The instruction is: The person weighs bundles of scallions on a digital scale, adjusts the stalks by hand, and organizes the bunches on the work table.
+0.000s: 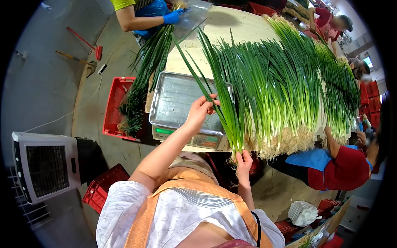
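Note:
A bunch of green onions slants from the table's near edge up across the right side of a steel scale tray. My right hand is closed around its root end, below the table edge. Above the tray, my left hand pinches a few long green leaves of the bunch. The scale's green display is lit under the tray. Beside the bunch, on the right, lies a broad row of green onions, roots toward me.
Across the table a person's blue-gloved hand is at a clear plastic bag. More onions hang over a red crate on the left. A person in a blue apron stands at right. An air cooler stands at left.

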The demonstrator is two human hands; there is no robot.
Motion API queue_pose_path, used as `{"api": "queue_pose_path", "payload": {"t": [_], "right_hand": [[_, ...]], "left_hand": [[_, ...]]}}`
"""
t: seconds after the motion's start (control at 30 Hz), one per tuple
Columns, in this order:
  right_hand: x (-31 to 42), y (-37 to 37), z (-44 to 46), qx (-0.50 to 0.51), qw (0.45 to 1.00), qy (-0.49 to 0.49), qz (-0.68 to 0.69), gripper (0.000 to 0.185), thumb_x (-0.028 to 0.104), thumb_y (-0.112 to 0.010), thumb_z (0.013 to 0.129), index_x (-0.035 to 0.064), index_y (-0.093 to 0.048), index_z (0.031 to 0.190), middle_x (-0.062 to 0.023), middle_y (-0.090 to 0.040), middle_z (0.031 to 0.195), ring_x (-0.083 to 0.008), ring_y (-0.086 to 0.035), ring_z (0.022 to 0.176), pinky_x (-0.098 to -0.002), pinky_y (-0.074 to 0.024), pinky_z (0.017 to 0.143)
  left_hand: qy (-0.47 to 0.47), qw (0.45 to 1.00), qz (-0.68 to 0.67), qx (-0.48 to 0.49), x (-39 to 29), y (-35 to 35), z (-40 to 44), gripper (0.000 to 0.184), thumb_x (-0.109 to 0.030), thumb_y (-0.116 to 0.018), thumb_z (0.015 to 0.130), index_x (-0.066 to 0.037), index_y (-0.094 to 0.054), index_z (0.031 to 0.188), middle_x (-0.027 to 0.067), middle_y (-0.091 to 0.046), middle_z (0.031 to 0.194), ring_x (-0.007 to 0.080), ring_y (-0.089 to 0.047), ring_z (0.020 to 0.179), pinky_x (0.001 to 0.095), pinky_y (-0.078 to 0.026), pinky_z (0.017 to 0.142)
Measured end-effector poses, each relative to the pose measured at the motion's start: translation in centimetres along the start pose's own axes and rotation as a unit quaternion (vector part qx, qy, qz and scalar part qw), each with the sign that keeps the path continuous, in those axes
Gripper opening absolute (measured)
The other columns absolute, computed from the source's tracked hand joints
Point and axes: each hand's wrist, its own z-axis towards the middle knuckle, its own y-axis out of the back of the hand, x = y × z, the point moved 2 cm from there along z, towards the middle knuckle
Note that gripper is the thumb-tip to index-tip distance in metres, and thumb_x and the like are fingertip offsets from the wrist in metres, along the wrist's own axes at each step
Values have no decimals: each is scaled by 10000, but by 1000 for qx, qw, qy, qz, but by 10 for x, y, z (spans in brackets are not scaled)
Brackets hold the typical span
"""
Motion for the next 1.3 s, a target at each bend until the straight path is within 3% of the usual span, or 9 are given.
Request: {"api": "queue_pose_path", "payload": {"t": [0.17,0.47,0.77,1.07,1.3], "right_hand": [[-3,-4,1,-3,1000,-9,16,88,85,-557,910,1,-584,909,9,-543,703,-57,-483,584,-201,-380,543],[-3,-9,2,24,999,-12,22,85,85,-557,911,4,-583,903,10,-535,677,-60,-485,559,-202,-380,524],[-2,-11,6,49,998,-11,23,78,82,-566,904,9,-577,880,6,-535,679,-61,-487,566,-200,-381,527],[-3,-12,9,55,998,-5,2,85,78,-569,906,-5,-582,902,4,-543,701,-61,-493,573,-203,-395,530],[-5,-12,11,57,998,-11,-11,94,81,-571,908,-10,-588,918,9,-544,705,-53,-494,578,-198,-396,528]], "left_hand": [[12,1000,-3,-12,-4,3,-2,338,-90,-459,908,15,-536,1221,25,-653,911,70,-493,656,209,-425,630],[-38,998,38,-23,-4,6,-4,218,-201,-673,855,-62,-607,1010,-22,-606,824,52,-490,668,218,-391,596],[-28,998,33,-37,-3,14,-3,159,-215,-673,855,-106,-629,961,-41,-605,802,47,-488,688,219,-380,622],[-1,999,26,-44,-8,18,-4,203,-238,-620,892,-97,-636,1037,-43,-591,827,53,-470,696,221,-382,645],[-26,997,4,-75,-2,27,0,418,-154,-652,861,-59,-498,1238,-37,-508,811,61,-465,701,210,-384,601]]}}
